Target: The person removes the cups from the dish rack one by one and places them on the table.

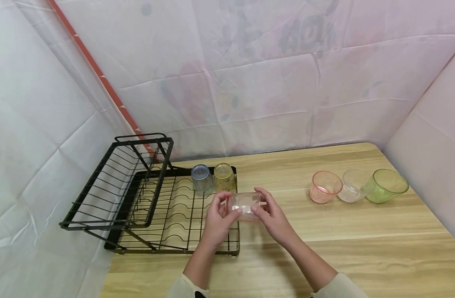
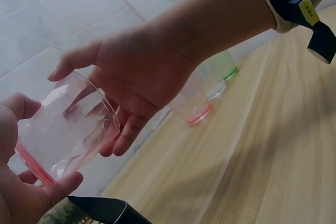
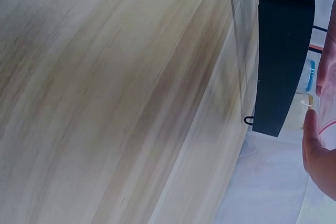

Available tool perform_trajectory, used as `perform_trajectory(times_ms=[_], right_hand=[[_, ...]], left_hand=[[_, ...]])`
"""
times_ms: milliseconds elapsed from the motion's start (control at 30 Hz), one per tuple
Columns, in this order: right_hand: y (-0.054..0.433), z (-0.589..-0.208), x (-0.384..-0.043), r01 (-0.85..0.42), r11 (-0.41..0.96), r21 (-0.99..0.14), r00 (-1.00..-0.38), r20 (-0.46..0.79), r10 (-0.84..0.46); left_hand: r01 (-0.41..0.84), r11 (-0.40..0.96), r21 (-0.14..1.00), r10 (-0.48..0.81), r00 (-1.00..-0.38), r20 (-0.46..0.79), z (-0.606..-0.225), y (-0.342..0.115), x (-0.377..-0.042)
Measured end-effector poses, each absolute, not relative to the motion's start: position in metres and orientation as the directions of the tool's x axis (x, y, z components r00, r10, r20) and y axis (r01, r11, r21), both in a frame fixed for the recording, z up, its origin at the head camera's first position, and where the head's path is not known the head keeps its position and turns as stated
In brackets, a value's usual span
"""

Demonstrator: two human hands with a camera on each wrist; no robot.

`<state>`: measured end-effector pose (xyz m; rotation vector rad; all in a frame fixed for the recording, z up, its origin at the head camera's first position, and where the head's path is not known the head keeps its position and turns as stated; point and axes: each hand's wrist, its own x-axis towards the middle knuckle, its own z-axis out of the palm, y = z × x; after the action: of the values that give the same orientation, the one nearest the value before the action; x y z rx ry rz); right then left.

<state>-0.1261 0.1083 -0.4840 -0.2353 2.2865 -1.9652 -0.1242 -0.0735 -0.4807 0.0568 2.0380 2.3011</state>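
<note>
Both hands hold a clear pink-rimmed cup (image 1: 245, 204) on its side, over the right edge of the black dish rack (image 1: 190, 251). My left hand (image 1: 220, 219) grips it by the rim end, thumb along its near side. At the base end, my right hand (image 1: 274, 215) has its thumb in front and fingers behind. In the left wrist view, the cup (image 2: 73, 124) lies between the left hand (image 2: 21, 182) and the right hand (image 2: 142, 72). The right wrist view shows only a part of the cup at its right edge.
A blue cup (image 1: 202, 179) and a yellow cup (image 1: 225, 178) stand upside down at the rack's back right corner. An upper wire shelf (image 1: 116, 186) rises at left. Upright on the wooden table (image 1: 324, 236) are pink (image 1: 324, 188), clear (image 1: 351, 186) and green (image 1: 387, 186) cups.
</note>
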Motion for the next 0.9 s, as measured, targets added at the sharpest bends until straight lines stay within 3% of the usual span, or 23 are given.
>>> perform_trajectory(times_ms=[200, 400, 567, 700, 900], right_hand=[[0.117, -0.486, -0.125, -0.172, 0.250, -0.953, -0.976, 0.131, -0.171], [0.127, -0.485, -0.123, -0.342, 0.409, -0.846, -0.939, 0.294, -0.176], [0.137, -0.489, -0.121, -0.452, 0.554, -0.699, -0.889, 0.407, -0.211], [0.148, -0.495, -0.120, -0.518, 0.665, -0.539, -0.836, 0.485, -0.258], [0.167, -0.506, -0.117, -0.539, 0.764, -0.355, -0.793, 0.519, -0.318]], left_hand=[[-0.014, 0.030, 0.999, 0.106, -0.994, -0.017, -0.483, -0.071, -0.129], [-0.004, 0.205, 0.979, 0.118, -0.993, -0.029, -0.480, -0.072, -0.139], [0.116, 0.300, 0.947, 0.125, -0.989, 0.081, -0.475, -0.077, -0.157], [0.222, 0.460, 0.860, 0.131, -0.975, 0.182, -0.470, -0.085, -0.175], [0.237, 0.657, 0.716, 0.140, -0.971, 0.193, -0.470, -0.097, -0.201]])
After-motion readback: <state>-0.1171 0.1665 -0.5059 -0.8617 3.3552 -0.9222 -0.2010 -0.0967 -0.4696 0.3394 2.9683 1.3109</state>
